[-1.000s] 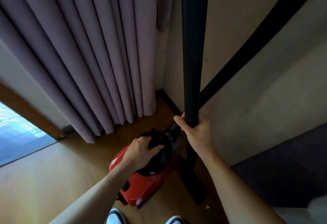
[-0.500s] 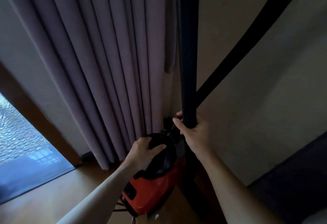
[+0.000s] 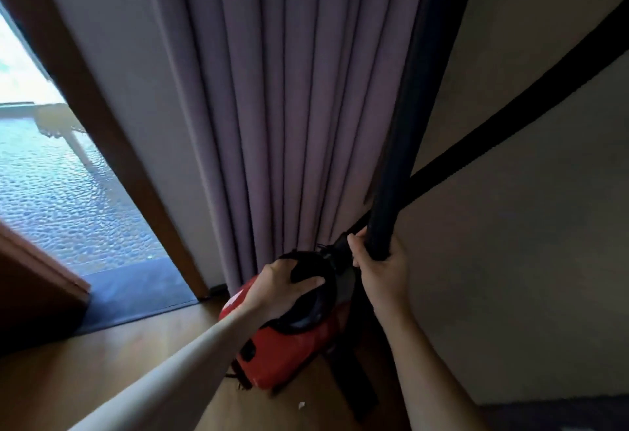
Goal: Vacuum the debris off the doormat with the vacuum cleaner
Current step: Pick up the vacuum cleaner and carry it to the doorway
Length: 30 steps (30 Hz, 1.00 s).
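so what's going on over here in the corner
A person is handling a red vacuum cleaner in the corner by the purple curtain. The left grip is wrapped over its black top handle, and the right grip holds the black wand upright. The dark mat by the glass door lies off to the left, not yet touched.

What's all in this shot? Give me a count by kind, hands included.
Red vacuum cleaner: 1
Black wand: 1
Black hose: 1
Curtain: 1
Dark mat: 1
White scrap: 1
Hands: 2, left hand gripping the cleaner's handle, right hand gripping the wand
Total: 8
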Each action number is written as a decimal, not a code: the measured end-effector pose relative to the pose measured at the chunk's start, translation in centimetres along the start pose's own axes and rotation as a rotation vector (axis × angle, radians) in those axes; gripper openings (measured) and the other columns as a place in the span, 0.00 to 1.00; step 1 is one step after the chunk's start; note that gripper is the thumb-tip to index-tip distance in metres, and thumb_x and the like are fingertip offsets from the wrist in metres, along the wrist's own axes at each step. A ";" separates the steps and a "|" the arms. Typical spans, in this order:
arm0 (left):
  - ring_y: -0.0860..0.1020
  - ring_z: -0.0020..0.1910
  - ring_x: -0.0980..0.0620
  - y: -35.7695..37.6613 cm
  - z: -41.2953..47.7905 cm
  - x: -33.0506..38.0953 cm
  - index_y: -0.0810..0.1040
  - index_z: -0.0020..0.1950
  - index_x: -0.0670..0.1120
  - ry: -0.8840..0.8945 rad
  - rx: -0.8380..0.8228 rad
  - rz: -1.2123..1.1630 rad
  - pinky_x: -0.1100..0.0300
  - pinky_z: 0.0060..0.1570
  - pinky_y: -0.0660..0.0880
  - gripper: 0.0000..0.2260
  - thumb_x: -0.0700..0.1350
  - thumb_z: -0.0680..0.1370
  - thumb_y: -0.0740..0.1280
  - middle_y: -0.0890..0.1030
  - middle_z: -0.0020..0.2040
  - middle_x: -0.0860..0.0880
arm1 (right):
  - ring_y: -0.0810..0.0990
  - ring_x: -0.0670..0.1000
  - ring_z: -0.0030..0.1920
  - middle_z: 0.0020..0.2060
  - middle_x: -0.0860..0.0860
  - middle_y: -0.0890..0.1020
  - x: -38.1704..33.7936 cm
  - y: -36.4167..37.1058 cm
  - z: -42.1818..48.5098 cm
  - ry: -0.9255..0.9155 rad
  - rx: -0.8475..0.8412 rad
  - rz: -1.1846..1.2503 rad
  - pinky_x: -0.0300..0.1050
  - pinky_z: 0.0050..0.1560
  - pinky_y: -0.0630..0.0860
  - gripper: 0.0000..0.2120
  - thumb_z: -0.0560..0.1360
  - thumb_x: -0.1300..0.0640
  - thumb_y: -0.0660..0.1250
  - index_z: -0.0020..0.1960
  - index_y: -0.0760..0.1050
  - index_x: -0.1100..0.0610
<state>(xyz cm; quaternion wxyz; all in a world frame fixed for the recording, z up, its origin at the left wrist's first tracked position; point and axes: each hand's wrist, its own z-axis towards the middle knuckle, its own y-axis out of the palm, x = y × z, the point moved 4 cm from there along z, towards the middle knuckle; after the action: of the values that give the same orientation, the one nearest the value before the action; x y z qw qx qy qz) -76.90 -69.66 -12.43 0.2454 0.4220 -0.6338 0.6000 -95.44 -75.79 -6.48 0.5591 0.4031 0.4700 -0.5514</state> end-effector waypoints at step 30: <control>0.80 0.34 0.56 -20.0 -17.9 -0.6 0.81 0.38 0.47 -0.456 0.743 -0.076 0.57 0.37 0.75 0.17 0.60 0.72 0.73 0.82 0.33 0.52 | 0.74 0.44 0.32 0.29 0.44 0.77 -14.3 21.0 -3.7 -0.054 -0.618 0.112 0.47 0.35 0.72 0.10 0.73 0.55 0.75 0.39 0.77 0.44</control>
<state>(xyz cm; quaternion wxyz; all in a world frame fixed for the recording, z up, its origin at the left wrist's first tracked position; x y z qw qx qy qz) -63.54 -50.66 1.01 -0.0474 0.6265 -0.3967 0.6692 -74.16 -67.38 5.08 0.6968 0.2245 0.5776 -0.3612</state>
